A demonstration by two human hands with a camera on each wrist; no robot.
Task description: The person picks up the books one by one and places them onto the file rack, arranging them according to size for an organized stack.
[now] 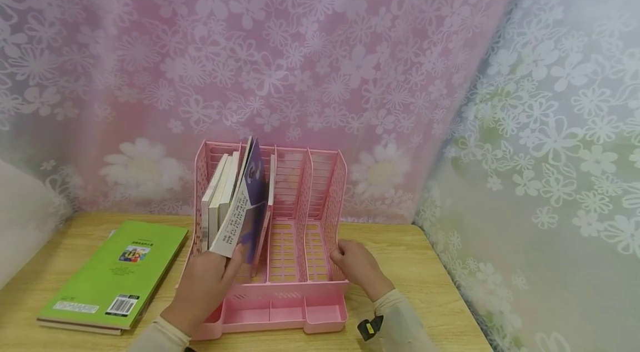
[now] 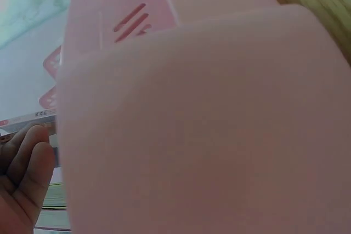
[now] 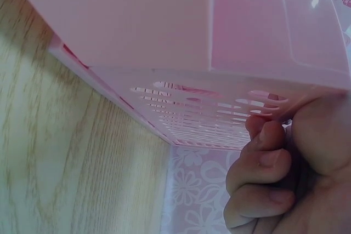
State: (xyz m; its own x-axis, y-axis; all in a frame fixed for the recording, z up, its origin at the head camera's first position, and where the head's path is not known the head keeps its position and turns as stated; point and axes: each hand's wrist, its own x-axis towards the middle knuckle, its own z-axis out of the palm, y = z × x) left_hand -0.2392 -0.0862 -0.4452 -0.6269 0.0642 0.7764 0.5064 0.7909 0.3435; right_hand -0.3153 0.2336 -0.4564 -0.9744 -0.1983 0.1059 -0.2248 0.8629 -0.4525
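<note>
A pink desktop file rack [image 1: 287, 287] with upright dividers stands on the wooden table. My left hand [image 1: 202, 285] pinches the lower front edge of a thin book [image 1: 256, 174] with a purple and white cover, tilted in the left part of the rack. Several pale books [image 1: 215, 210] stand left of it, and another thin book [image 1: 271, 185] is at its right. With curled fingers, my right hand [image 1: 362, 267] grips the front edge of the rack's right side wall; the right wrist view shows these fingers [image 3: 258, 165] against the slotted wall. The rack's front fills most of the left wrist view.
Left of the rack, a green book [image 1: 105, 280] lies flat on top of another on the wooden table [image 1: 420, 274]. Small tray compartments [image 1: 250, 313] run along the rack's front. A flowered pink curtain [image 1: 300, 63] hangs behind, and a pale flowered one [image 1: 550, 174] at the right.
</note>
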